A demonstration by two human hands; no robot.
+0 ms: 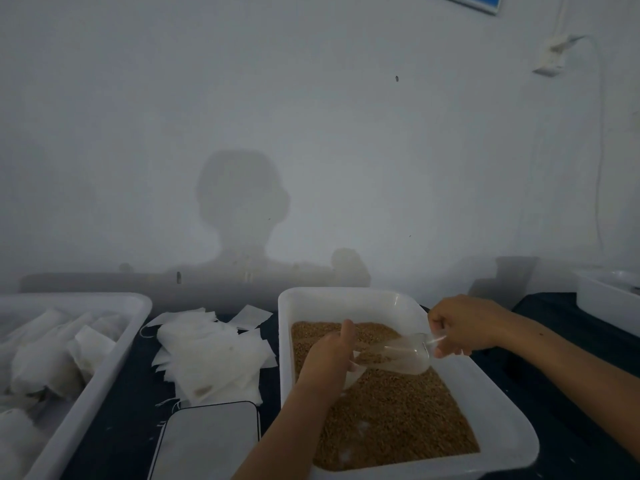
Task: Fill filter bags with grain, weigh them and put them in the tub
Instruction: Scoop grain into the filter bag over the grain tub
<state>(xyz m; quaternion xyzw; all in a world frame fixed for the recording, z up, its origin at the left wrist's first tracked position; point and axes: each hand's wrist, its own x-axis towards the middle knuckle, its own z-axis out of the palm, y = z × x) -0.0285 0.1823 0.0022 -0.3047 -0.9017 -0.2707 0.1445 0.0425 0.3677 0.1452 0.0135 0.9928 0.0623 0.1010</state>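
head view: over the grain tray (pixel 498 403) my right hand (pixel 460 327) grips the handle of a clear scoop (pixel 398 355), tipping grain toward the filter bag (pixel 353 374) my left hand (pixel 329 358) pinches open. i judge this bag is partway filled and not yet weighed. left of the grain tray lie a heap of empty filter bags (pixel 211 355) and the scale (pixel 207 441); farther left the tub (pixel 114 351) already holds several filled bags, so more remain to do.
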